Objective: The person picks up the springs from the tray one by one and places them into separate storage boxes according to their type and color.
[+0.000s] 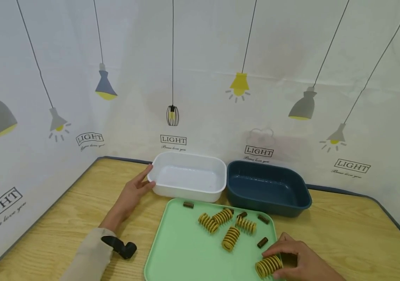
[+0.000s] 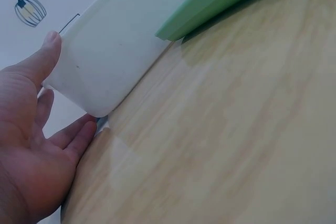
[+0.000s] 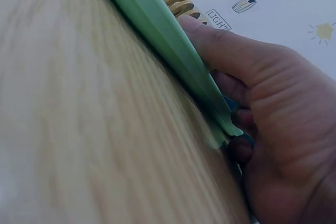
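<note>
My right hand (image 1: 300, 257) pinches a thick yellow coil spring (image 1: 268, 266) between thumb and fingers at the right edge of the green tray (image 1: 186, 249). In the right wrist view, the yellow coils show past the thumb, behind the tray's rim. My left hand (image 1: 134, 194) touches the left end of a white tub (image 1: 186, 191), its fingers and thumb fairly straight; the left wrist view has them against the tub's wall. Several more yellow springs (image 1: 231, 238) lie on the tray, among small dark springs (image 1: 262, 242), some partly hidden behind the yellow ones.
A dark blue tub (image 1: 268, 187) stands right of the white one, behind the tray. Both sit on a wood-grain table (image 1: 354, 234) near its back edge. A printed white curtain (image 1: 207, 78) hangs behind. A black strap mount (image 1: 120, 246) is on my left wrist.
</note>
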Available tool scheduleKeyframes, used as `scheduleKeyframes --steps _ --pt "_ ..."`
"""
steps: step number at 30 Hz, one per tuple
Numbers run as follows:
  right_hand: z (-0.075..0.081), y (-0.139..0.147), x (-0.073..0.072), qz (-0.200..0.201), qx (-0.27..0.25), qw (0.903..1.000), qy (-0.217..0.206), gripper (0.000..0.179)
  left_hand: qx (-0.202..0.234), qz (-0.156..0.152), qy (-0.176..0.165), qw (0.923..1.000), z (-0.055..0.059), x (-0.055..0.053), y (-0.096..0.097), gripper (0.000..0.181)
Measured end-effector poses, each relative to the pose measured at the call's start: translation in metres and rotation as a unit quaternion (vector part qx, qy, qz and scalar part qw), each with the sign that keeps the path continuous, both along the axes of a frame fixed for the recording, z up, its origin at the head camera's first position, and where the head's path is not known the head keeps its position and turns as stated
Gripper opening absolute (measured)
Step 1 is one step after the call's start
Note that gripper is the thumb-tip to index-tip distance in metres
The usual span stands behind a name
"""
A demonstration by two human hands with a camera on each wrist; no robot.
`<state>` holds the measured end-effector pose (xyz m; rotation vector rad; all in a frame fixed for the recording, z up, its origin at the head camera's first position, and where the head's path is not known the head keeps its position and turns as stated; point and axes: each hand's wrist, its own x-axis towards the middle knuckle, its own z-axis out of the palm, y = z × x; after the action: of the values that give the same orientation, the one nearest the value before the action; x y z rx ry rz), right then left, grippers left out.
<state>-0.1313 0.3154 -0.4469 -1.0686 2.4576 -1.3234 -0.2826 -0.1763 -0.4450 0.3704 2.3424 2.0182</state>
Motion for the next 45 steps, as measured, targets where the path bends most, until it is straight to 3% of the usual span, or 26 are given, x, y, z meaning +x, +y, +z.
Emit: scheduleKeyframes --steps 7,14,20,23,28,32,39,45 --pt "0.001 -0.001 -0.001 0.002 0.006 1.0 0.004 0.04 0.004 0.0 -0.003 1.0 0.001 0.002 -0.001 0.067" --pt "0.005 -0.001 -0.001 -0.015 0.011 0.999 -0.039 0.034 -0.001 -0.004 0.0 1.0 -0.001 0.0 -0.001 0.065" --pt "0.005 0.001 -0.002 0.008 -0.018 0.9995 -0.027 0.035 -0.007 -0.004 0.005 1.0 -0.002 -0.002 0.0 0.065" --pt "0.006 0.001 -0.002 0.031 -0.054 0.9959 -0.066 0.035 -0.007 -0.004 0.004 1.0 -0.001 -0.001 0.0 0.066" --pt "0.01 0.0 -0.002 0.054 -0.111 0.9814 -0.147 0.034 -0.011 -0.003 0.009 0.9999 0.0 0.001 0.0 0.066" --pt "0.014 -0.001 -0.002 0.045 -0.128 0.9774 -0.162 0.035 -0.011 -0.004 0.008 0.9999 -0.001 0.001 -0.001 0.065" --pt "0.024 0.0 -0.004 0.009 -0.097 0.9899 -0.103 0.033 -0.008 -0.009 0.012 0.9999 -0.004 -0.002 -0.003 0.063" --pt "0.036 -0.003 -0.008 -0.02 -0.078 0.9947 -0.063 0.031 0.0 -0.012 0.014 0.9998 -0.004 -0.001 -0.002 0.064"
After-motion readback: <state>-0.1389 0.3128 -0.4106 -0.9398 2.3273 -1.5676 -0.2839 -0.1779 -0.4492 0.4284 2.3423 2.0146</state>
